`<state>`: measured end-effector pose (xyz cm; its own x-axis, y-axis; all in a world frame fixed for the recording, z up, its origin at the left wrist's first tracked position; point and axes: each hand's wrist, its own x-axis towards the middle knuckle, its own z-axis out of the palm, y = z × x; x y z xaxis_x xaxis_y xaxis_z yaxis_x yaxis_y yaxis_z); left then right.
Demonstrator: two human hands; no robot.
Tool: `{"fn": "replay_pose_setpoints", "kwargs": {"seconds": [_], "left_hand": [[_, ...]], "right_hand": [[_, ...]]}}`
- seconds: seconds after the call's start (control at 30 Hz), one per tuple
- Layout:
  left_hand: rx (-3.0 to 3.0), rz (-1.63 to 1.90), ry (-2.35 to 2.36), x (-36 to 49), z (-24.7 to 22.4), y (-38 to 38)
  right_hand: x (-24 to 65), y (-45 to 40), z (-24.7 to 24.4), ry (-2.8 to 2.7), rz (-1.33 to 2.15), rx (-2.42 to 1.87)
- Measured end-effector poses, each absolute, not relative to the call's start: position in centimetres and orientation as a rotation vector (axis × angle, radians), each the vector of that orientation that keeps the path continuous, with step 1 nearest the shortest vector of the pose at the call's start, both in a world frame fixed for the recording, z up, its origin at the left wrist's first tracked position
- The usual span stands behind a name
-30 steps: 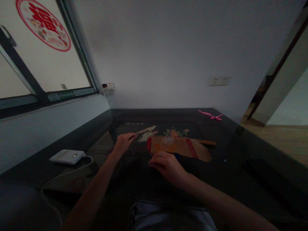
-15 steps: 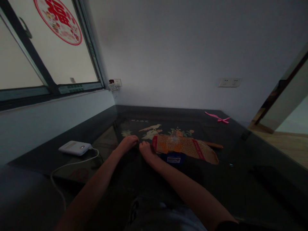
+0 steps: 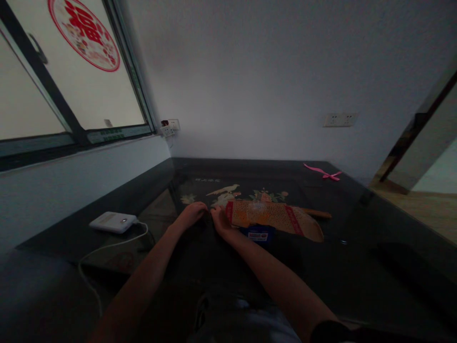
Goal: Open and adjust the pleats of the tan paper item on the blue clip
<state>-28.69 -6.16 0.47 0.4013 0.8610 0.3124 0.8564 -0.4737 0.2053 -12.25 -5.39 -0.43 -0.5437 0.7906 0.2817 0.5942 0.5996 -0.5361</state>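
My left hand is over the dark glossy table, its fingers curled inward. Close on its right is my right hand, also curled, with a narrow gap between the two. Whatever the fingers pinch is too dark and small to make out. Just right of my right hand lies a flat tan speckled piece with red bands. A dark blue packet with a white label sits at its near edge, beside my right forearm.
A white power bank with a white cable rests on the left. A wooden handle shows behind the tan piece. The pink ribbon lies at the back right. A long black object is at the right.
My right hand has turned a little, its fingers now pointing more forward and up. My left hand has barely moved. The view has shifted slightly.
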Motion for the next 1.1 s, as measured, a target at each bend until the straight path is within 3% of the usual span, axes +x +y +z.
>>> {"fn": "replay_pose_setpoints", "kwargs": {"seconds": [0.43,0.8,0.97,1.1], "left_hand": [[2.562,0.653,1.781,-29.0,-0.1,-6.2],[2.525,0.669,1.763,-28.9,0.5,-6.5],[2.489,0.771,1.764,-28.7,0.5,-6.7],[2.467,0.968,1.722,-27.8,1.3,-6.6]], "right_hand": [[-12.0,-6.1,-0.9,-2.259,0.476,-1.209],[-10.6,-10.0,1.7,-2.34,0.345,-1.243],[-6.6,-15.1,3.1,-2.605,0.174,-0.857],[0.3,-19.3,3.6,-2.676,0.357,-0.584]]}}
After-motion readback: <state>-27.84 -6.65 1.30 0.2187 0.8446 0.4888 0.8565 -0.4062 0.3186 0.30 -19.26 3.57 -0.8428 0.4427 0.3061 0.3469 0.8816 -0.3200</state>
